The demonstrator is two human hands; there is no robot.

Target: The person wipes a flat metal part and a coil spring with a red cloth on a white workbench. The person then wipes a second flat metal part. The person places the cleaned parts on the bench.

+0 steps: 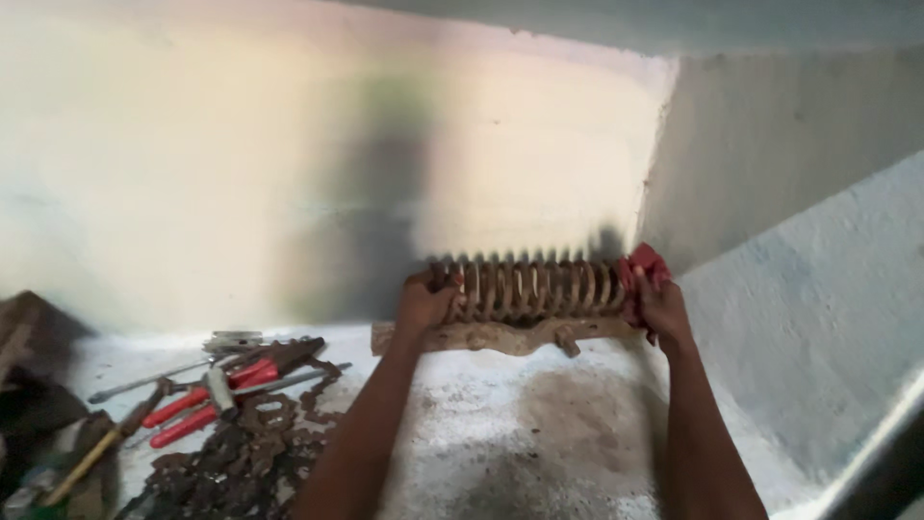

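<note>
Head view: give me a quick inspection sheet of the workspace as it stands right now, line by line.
Surface: pale, speckled concrete floor with dark stains near the middle.
Job's things: rusty coil spring held level by both ends above a rusty wooden strip on the floor by the wall; red rag at its right end.
Clutter: red-handled pliers, a metal rod, a wooden-handled tool and a rusty chain lie at left.
Grippers: left hand grips the spring's left end; right hand holds the right end through the rag.
Cables: nothing seen.
Surroundings: pale plastered wall behind, a corner at right; dark bundle at far left, unclear.
</note>
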